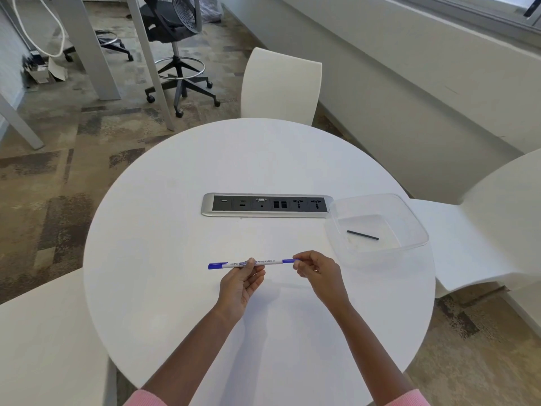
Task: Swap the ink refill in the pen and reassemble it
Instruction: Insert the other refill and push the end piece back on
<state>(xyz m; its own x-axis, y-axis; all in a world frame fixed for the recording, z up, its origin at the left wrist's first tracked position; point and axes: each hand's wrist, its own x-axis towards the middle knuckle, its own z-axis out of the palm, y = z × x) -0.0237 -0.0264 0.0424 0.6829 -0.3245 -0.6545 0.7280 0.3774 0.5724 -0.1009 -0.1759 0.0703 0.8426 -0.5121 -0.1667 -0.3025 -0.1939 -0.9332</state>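
Note:
A white whiteboard pen (270, 261) with blue ends is held level just above the round white table (175, 218). My left hand (241, 284) grips the middle of its barrel from below. My right hand (317, 272) pinches the blue piece at its right end with the fingertips. The blue cap at the left end sticks out past my left hand. A thin black ink refill (363, 235) lies inside a clear plastic tub (409, 221) to the right of the hands.
A silver and black socket strip (266, 205) is set into the table's middle, behind the hands. White chairs stand at the far side (281, 83), the right (483, 218) and the near left (44, 332). A black office stool (178, 54) stands on the carpet beyond.

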